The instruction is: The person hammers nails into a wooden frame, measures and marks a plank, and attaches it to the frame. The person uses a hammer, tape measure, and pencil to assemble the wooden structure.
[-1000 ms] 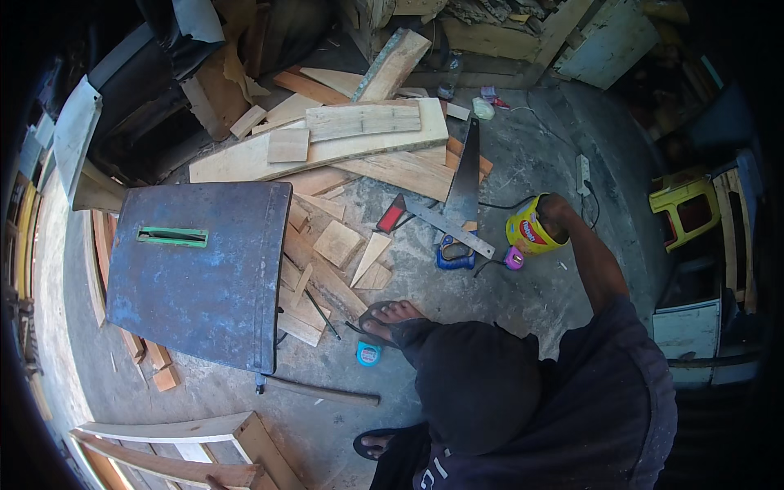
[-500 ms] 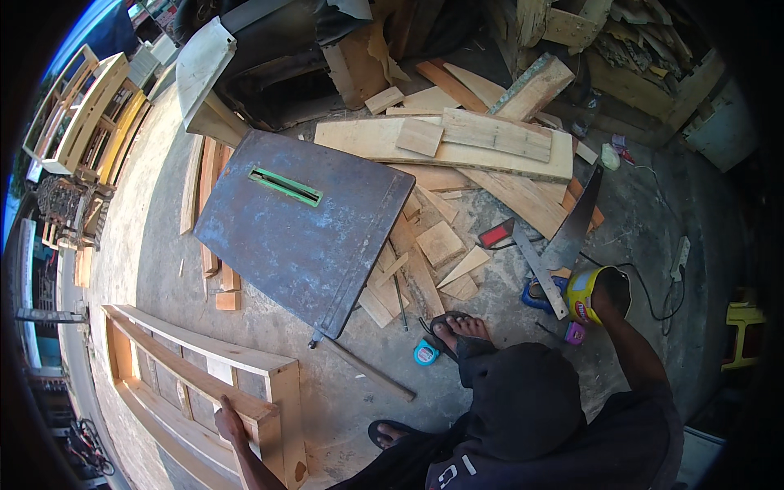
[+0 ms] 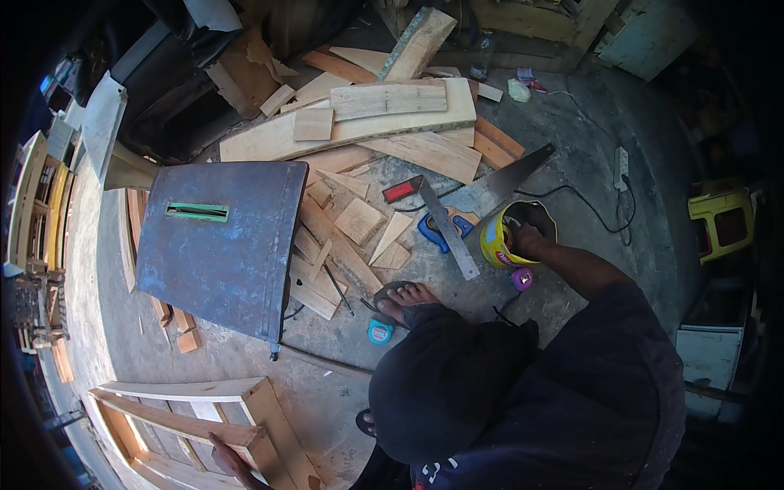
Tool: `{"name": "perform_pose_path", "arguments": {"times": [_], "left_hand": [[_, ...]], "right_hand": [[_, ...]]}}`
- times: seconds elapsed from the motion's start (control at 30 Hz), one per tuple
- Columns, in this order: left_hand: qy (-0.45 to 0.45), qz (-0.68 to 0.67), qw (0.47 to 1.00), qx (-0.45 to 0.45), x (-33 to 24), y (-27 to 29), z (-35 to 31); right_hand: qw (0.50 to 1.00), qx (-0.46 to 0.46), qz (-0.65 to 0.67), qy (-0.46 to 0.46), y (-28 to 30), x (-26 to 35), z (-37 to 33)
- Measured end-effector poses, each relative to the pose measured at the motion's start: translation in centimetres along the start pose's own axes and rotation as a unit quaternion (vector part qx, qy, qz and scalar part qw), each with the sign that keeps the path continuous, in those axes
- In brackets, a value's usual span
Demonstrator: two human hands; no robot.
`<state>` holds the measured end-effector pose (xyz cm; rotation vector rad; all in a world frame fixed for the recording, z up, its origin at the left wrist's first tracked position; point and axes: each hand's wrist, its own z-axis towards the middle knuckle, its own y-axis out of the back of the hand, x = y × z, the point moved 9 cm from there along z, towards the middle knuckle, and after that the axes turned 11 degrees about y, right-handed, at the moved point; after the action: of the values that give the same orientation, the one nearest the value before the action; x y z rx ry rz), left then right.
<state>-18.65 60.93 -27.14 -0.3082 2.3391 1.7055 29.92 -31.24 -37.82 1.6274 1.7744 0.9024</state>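
My left hand is closed round the near end of a wooden rail on a pale timber frame, which lies on the floor at the lower left. On the right, my right hand is inside a yellow tin; the wall and shadow hide its fingers, so what they hold cannot be seen. Close to the tin are a purple tape measure, a try square with a red handle, and a handsaw with a blue and tan handle.
A dark metal saw table with a green-edged slot stands left of centre. Planks and offcuts are heaped beyond my foot. A turquoise tape measure lies beside it. A black cable with a white power strip runs at the right.
The view has turned, so most things have shifted left in the picture. My right hand is still in the tin, and my left is still on the frame.
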Motion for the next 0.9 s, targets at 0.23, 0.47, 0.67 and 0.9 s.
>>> {"name": "perform_pose_path", "arguments": {"times": [0.23, 0.47, 0.67, 0.9], "left_hand": [[0.049, 0.039, 0.995, -0.072, -1.7, 1.2, -3.0], [0.075, 0.095, 0.989, -0.089, -3.0, 2.1, -5.1], [0.086, 0.093, 0.988, -0.087, -2.5, 2.2, -5.1], [0.035, 0.026, 0.995, -0.09, -2.1, 1.5, -3.6]], "right_hand": [[0.999, 0.013, 0.04, 0.001, -3.9, -2.9, 2.2], [0.996, 0.014, 0.021, 0.087, -6.0, -8.3, 7.6], [0.897, 0.086, 0.431, -0.058, -6.5, -9.9, 9.5], [0.896, -0.007, 0.441, -0.048, -6.3, -4.6, 4.5]]}}
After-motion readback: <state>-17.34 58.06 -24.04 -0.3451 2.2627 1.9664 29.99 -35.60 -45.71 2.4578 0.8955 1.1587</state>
